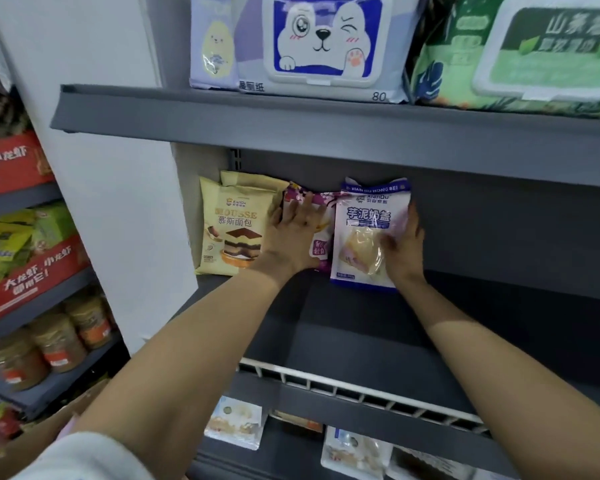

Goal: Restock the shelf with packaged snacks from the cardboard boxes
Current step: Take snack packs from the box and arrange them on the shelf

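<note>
Three upright snack packs stand at the back left of the dark grey shelf (361,327). A cream mousse-bread pack (232,230) is furthest left. Beside it a purple-and-white pack (321,247) has my left hand (293,233) pressed flat on its front, fingers spread. To its right a blue-and-white taro bread pack (366,237) stands on its bottom edge; my right hand (404,247) grips its right side. A corner of a cardboard box (66,410) shows at the lower left.
The shelf above (291,123) overhangs, carrying wet-wipe packs (323,43). A white wire rail (361,386) runs along the shelf's front edge. Bread packs (236,420) lie on the shelf below. A rack on the left (39,306) holds red cartons and jars.
</note>
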{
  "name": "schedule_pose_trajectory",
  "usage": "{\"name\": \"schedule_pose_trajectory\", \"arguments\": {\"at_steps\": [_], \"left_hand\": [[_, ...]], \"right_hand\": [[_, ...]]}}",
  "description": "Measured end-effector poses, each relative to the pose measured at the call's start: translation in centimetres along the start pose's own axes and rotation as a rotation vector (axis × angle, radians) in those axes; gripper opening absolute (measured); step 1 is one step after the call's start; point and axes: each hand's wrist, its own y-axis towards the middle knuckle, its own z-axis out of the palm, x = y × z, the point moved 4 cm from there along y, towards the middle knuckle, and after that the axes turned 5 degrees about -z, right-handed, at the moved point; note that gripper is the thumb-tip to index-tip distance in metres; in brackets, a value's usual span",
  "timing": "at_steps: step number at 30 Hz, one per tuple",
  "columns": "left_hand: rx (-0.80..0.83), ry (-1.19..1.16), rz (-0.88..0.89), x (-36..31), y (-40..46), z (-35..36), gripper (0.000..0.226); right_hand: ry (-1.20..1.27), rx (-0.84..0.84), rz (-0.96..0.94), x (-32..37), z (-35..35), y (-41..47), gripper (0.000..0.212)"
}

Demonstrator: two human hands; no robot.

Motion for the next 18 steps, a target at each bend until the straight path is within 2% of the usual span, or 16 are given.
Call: {"name": "schedule_pose_trajectory", "arguments": {"at_steps": [2, 4, 7, 9, 13, 15, 18], "left_hand": [[-0.007, 0.001, -0.024, -0.4, 0.0, -0.1, 0.103], [-0.014, -0.017, -0.042, -0.7, -0.1, -0.3, 0.102], [0.014, -0.072, -0.056, -1.1, -0.6, -0.9, 0.095], [0.002, -0.085, -0.058, -1.5, -1.1, -1.9, 0.086], [-0.050, -0.133, -0.136, -1.2, -3.0, -4.8, 0.052], [-0.052, -0.138, -0.202, -0.3, -4.2, -6.1, 0.042], [-0.005, -0.201, -0.308, 2.1, -6.7, -7.2, 0.039]], "right_hand": [[-0.212, -0.020, -0.122, 0.5, 0.0, 0.5, 0.087], [-0.519, -0.048, -0.330, 1.8, 0.0, 0.9, 0.091], [-0.821, 0.064, -0.471, 3.3, 0.5, 1.0, 0.084], [-0.850, 0.168, -0.450, 4.0, 0.6, 0.5, 0.080], [-0.756, 0.267, -0.468, 5.6, 1.1, -1.3, 0.079], [-0.652, 0.315, -0.487, 7.0, 1.4, -2.3, 0.064], [-0.493, 0.430, -0.523, 9.7, 2.4, -4.3, 0.044]]}}
